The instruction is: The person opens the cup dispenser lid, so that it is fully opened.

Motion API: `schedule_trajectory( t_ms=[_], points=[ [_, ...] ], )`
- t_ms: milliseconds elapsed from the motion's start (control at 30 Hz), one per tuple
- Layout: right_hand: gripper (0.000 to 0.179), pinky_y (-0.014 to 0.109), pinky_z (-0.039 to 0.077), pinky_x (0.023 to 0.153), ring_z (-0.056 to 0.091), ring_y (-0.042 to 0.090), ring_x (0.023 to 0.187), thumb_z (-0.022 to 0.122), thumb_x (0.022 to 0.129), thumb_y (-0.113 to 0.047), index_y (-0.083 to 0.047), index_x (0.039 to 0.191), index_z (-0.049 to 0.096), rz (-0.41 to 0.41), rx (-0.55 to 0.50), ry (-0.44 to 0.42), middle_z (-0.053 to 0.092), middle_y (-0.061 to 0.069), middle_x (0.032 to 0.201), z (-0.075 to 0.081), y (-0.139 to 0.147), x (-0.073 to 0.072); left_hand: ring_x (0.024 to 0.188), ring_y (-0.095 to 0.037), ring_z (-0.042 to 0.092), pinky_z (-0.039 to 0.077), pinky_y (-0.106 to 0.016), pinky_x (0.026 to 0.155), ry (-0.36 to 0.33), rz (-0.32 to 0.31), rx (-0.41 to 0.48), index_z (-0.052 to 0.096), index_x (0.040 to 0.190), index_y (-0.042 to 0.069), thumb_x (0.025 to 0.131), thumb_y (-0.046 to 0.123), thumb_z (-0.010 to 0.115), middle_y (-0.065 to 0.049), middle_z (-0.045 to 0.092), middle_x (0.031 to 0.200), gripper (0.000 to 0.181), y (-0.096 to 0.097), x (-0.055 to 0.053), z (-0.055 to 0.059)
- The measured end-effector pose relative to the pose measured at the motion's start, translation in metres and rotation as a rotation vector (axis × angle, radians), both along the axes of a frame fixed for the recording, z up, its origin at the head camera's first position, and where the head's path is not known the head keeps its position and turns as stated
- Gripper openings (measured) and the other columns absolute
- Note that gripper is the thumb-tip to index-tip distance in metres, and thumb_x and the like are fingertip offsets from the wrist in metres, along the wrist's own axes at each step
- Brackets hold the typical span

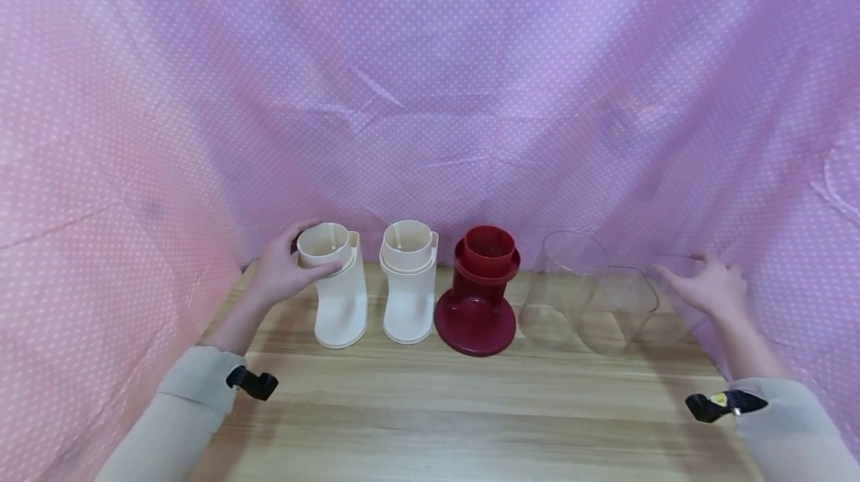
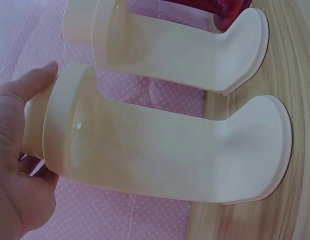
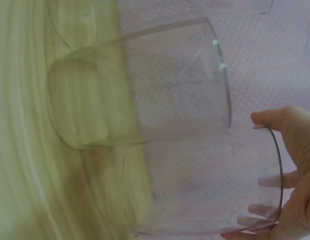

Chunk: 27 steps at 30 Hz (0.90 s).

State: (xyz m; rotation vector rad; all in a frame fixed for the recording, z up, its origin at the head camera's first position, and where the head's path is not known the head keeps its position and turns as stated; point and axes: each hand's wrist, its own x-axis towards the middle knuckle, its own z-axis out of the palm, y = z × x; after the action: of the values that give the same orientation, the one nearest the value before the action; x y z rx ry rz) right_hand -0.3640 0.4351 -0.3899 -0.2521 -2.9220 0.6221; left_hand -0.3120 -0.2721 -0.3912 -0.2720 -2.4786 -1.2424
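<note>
My left hand (image 1: 284,267) grips the round collar at the top of a cream plastic stand (image 1: 341,312), thumb in front and fingers around the back. In the left wrist view this stand (image 2: 159,150) stands upright, its rounded foot on the table. At the far right, my right hand (image 1: 714,288) holds a clear cylinder (image 1: 672,321) by its upper rim. The right wrist view shows the thumb and fingers spread around the rim of that cylinder (image 3: 204,187), with some fingers visible through its wall.
A second cream stand (image 1: 410,309) and a dark red stand (image 1: 475,327) with a round base fill the middle of the row. Two more clear cylinders (image 1: 608,321) stand right of them, close together. A dotted pink curtain (image 1: 430,94) hangs behind the wooden table (image 1: 430,407).
</note>
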Motion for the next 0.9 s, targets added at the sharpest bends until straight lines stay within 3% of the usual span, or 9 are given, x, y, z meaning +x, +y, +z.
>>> schedule_trajectory(
  t_ms=[267, 467, 600, 700, 900],
  points=[
    [0.107, 0.084, 0.021, 0.113, 0.023, 0.076, 0.137, 0.056, 0.098, -0.073, 0.012, 0.158, 0.029, 0.019, -0.008, 0.000, 0.032, 0.053, 0.150, -0.016, -0.013, -0.003, 0.132, -0.046, 0.061, 0.047, -0.062, 0.116, 0.000, -0.001, -0.006, 0.049, 0.154, 0.001, 0.080, 0.025, 0.095, -0.024, 0.061, 0.144, 0.090, 0.000, -0.001, 0.000],
    [0.104, 0.085, 0.025, 0.111, 0.021, 0.076, 0.137, 0.057, 0.098, -0.071, 0.011, 0.157, 0.031, 0.011, -0.034, 0.017, 0.029, 0.052, 0.151, -0.022, -0.021, -0.003, 0.131, -0.045, 0.061, 0.048, -0.060, 0.115, -0.009, 0.009, -0.012, 0.049, 0.153, 0.002, 0.080, 0.025, 0.095, -0.024, 0.062, 0.143, 0.089, 0.000, -0.001, 0.001],
    [0.095, 0.082, 0.031, 0.109, 0.027, 0.072, 0.135, 0.056, 0.101, -0.065, 0.012, 0.154, 0.035, 0.028, -0.043, 0.034, 0.034, 0.051, 0.149, -0.026, -0.023, -0.003, 0.131, -0.045, 0.061, 0.049, -0.060, 0.114, -0.016, 0.013, -0.025, 0.050, 0.153, 0.003, 0.080, 0.026, 0.095, -0.024, 0.062, 0.143, 0.088, -0.001, -0.001, 0.003],
    [0.089, 0.079, 0.034, 0.108, 0.031, 0.070, 0.133, 0.053, 0.104, -0.059, 0.013, 0.153, 0.036, 0.047, -0.040, 0.042, 0.039, 0.050, 0.147, -0.029, -0.023, -0.003, 0.132, -0.046, 0.061, 0.049, -0.060, 0.114, -0.019, 0.011, -0.038, 0.049, 0.154, 0.003, 0.081, 0.027, 0.094, -0.024, 0.060, 0.145, 0.089, -0.001, -0.002, 0.003],
    [0.079, 0.083, 0.034, 0.107, 0.030, 0.073, 0.134, 0.041, 0.109, -0.052, 0.012, 0.154, 0.035, 0.080, -0.064, 0.017, 0.033, 0.052, 0.151, -0.028, -0.013, -0.001, 0.129, -0.046, 0.062, 0.051, -0.061, 0.111, -0.003, 0.013, -0.060, 0.050, 0.153, 0.002, 0.081, 0.027, 0.094, -0.024, 0.061, 0.144, 0.088, -0.002, -0.004, 0.001]
  ],
)
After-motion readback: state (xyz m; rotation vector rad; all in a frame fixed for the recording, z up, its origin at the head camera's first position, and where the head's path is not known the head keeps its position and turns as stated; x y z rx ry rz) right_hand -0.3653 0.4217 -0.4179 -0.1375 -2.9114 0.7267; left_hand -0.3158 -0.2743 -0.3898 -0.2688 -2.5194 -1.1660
